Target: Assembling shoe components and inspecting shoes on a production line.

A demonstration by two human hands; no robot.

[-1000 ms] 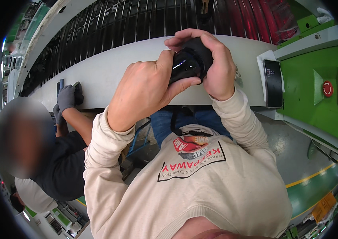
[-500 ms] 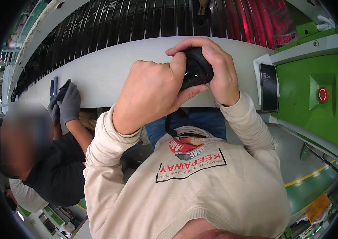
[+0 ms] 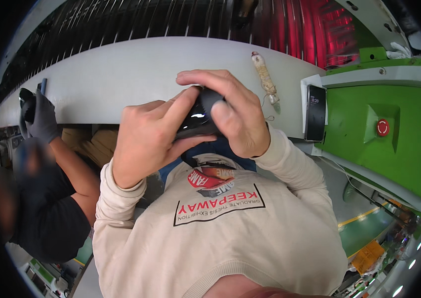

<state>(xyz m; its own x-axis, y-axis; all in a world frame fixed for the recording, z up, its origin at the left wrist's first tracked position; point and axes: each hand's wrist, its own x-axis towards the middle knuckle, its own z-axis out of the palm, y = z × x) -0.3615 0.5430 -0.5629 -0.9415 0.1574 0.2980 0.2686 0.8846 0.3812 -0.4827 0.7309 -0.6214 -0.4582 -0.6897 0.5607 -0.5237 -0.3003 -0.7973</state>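
A glossy black, rounded object (image 3: pixel 196 116) with a dark grey matte part is held between my two hands above the table's near edge; its exact kind is hard to make out. My left hand (image 3: pixel 153 131) grips its left side, with the thumb along the lower edge and fingers curled over the top. Around the right and upper side, my right hand (image 3: pixel 237 111) is wrapped, its thumb pressing on the matte part. On the table right of that hand lies a slim cream tool (image 3: pixel 265 77), wound with tape or cord, with a reddish tip and a thin wire.
A phone (image 3: pixel 315 113) lies on white paper at the right, beside a green machine panel (image 3: pixel 357 164) with a red button (image 3: pixel 382 127). Metal rods (image 3: pixel 170 20) run behind the pale table (image 3: pixel 106 64). At left, a co-worker's grey-gloved hand (image 3: pixel 45 118) holds something black.
My hands and the black object have come lower and leftward in view, uncovering the cream tool. The object has tilted. The whole view has shifted, and the co-worker's hand has moved left.
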